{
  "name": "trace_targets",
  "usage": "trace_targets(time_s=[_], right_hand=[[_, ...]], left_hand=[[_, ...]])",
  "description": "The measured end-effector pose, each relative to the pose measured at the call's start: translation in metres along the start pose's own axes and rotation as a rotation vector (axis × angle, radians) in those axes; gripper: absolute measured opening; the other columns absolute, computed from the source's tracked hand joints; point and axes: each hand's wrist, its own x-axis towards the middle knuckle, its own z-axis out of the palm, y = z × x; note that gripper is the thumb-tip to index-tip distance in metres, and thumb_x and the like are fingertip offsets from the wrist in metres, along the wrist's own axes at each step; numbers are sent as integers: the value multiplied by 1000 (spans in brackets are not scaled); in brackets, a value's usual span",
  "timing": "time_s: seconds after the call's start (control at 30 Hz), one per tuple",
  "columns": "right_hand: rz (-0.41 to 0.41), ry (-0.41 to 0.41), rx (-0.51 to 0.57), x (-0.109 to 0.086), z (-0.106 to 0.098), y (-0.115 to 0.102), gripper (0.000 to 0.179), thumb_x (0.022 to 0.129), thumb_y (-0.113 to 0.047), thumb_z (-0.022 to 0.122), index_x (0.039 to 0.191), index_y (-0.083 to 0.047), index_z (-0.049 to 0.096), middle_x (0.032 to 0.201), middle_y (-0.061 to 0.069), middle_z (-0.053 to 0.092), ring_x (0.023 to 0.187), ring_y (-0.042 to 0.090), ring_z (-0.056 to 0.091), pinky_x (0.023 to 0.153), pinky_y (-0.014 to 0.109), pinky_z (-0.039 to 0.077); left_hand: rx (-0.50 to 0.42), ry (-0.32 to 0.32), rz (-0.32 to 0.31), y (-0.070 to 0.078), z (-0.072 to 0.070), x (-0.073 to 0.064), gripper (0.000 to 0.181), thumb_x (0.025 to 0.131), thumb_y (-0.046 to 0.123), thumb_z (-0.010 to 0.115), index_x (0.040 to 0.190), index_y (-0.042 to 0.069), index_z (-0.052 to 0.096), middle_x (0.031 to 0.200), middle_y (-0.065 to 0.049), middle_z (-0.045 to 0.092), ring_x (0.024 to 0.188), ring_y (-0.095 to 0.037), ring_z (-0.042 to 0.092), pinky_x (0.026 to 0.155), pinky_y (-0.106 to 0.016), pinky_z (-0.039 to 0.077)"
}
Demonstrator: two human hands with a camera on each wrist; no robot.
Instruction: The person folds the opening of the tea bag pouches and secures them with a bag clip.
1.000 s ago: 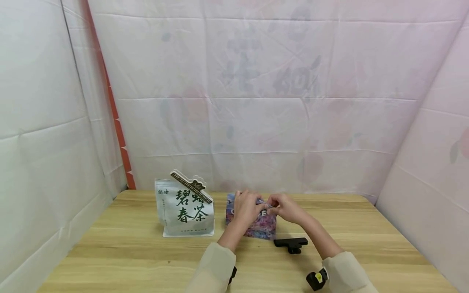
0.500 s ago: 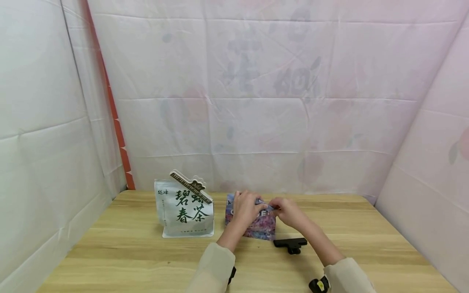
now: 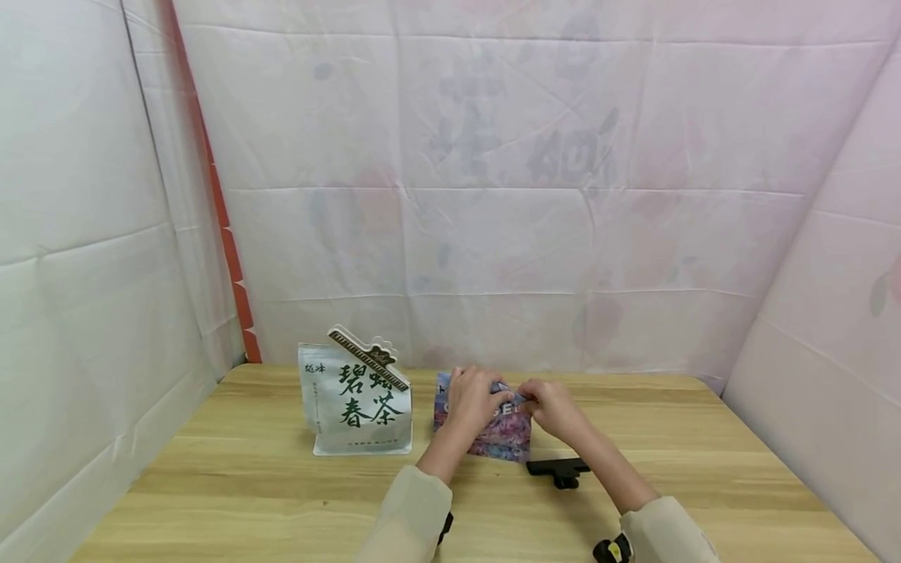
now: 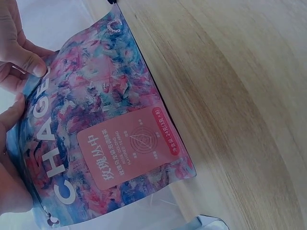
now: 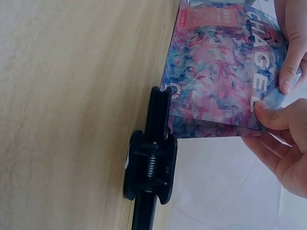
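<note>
The pink-and-blue pouch (image 4: 91, 86), lettered "CHAGE" in white above a pink label (image 4: 128, 148) reading "ROSE OOLONG FLAVORED TEABAG", stands on the tabletop (image 3: 211, 485) at three o'clock from a white pouch (image 3: 327, 414), its top pinched by left hand (image 3: 473, 399) and right hand (image 3: 556, 410).

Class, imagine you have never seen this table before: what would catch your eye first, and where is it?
Probably the colorful pouch near the middle of the table, its top edge pinched by the left hand and right hand. Next, the pale bag standing to its left, with a large clip slanting across its upper right corner. A black clip lies near the pouch's lower right corner.
</note>
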Motion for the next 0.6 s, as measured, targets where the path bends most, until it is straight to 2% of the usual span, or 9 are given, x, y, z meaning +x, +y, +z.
trace_targets(time_s=[0.17, 0.43, 0.6], right_hand=[[6, -22, 18, 0, -1, 1, 14, 76, 10, 66, 82, -3, 66, 77, 2, 60, 64, 15, 57, 53, 25, 45], [29, -96, 90, 2, -6, 3, 18, 78, 13, 62, 83, -4, 66, 76, 2, 59, 59, 9, 47, 50, 25, 40], [30, -125, 117, 4, -8, 3, 18, 77, 13, 63, 82, -4, 65, 74, 1, 58, 58, 9, 47, 49, 25, 40]], left_hand=[[31, 16, 17, -1, 1, 0, 19, 75, 45, 71, 83, 28, 72, 75, 15, 64, 71, -8, 51, 66, -25, 31], [54, -26, 10, 0, 1, 1, 21, 74, 47, 71, 84, 29, 71, 76, 15, 64, 73, -9, 52, 70, -27, 35], [62, -23, 5, 1, 3, 0, 21, 73, 47, 70, 84, 30, 72, 75, 16, 63, 71, -9, 50, 68, -26, 33]])
